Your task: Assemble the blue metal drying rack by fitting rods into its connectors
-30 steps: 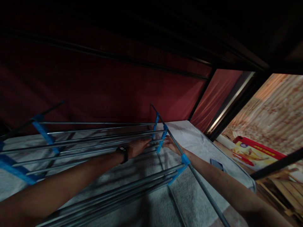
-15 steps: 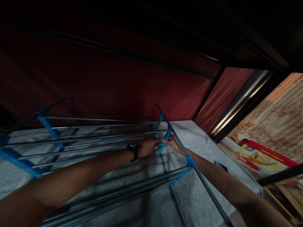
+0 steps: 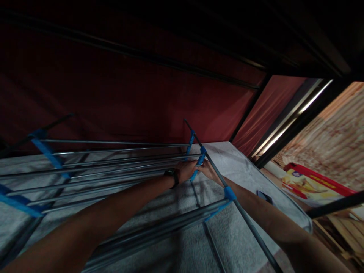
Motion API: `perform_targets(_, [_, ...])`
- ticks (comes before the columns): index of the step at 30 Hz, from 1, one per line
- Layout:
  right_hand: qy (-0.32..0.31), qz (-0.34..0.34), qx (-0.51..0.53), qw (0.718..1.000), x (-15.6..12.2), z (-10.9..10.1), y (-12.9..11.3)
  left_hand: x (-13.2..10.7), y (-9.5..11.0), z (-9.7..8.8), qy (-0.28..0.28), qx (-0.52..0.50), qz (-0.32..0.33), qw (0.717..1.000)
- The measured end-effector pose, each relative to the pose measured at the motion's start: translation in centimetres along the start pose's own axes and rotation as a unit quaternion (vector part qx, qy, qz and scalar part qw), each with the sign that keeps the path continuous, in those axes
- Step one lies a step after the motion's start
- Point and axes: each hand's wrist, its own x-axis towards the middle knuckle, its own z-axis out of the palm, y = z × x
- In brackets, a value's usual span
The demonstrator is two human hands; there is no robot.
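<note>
A clothes drying rack with grey metal rods and blue plastic brackets stands over a grey blanket. My left hand, with a black watch on its wrist, is closed at the rod ends against a far-right bracket. On the outer side of that same bracket, my right hand has its fingers closed around it, behind the slanting frame tube. The hands almost meet there, and their fingertips are partly hidden. Nearer to me, a bundle of rods runs into another blue bracket.
A dark red fabric wall rises behind the rack, framed by dark bars. A phone lies on the blanket at the right. Beyond the edge are a red and yellow box and wooden boards.
My left hand has moved right along the rods, up against the bracket beside my right hand. My right hand stays almost in place. The view has shifted slightly.
</note>
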Motion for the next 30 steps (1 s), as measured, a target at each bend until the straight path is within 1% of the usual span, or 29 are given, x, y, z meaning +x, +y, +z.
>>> perform_targets(2, [-0.004,0.009,0.002,1.0,-0.1,0.0,-0.4,-0.1,0.0,-0.1,0.001,0.01,0.007,1.0])
perform_targets(7, [-0.028,0.04,0.023,0.999,-0.3,-0.1,-2.0,-0.4,0.4,-0.7,-0.028,0.022,-0.004,0.999])
perform_targets(11, [-0.04,0.048,0.051,0.997,-0.3,-0.1,-2.5,-0.5,0.6,-0.8,-0.026,0.024,-0.005,0.999])
perform_targets(16, [-0.04,0.049,0.07,0.996,-0.3,-0.3,-2.1,-0.4,1.0,-0.9,-0.028,0.045,-0.024,0.998])
perform_targets(19, [-0.053,0.031,0.071,0.996,-0.1,-0.3,-1.8,-0.4,1.2,-1.0,-0.034,0.068,-0.028,0.997])
perform_targets(22, [-0.061,0.015,0.073,0.995,0.1,-0.2,-1.6,-0.5,1.2,-0.9,-0.037,0.086,-0.025,0.995])
perform_targets(25, [-0.057,0.014,0.073,0.996,0.3,0.0,-1.3,-0.4,1.0,-1.0,-0.033,0.091,-0.019,0.995])
perform_targets(30, [-0.049,0.014,0.066,0.997,0.5,0.0,-0.7,-0.1,1.0,-1.4,-0.034,0.074,0.002,0.997])
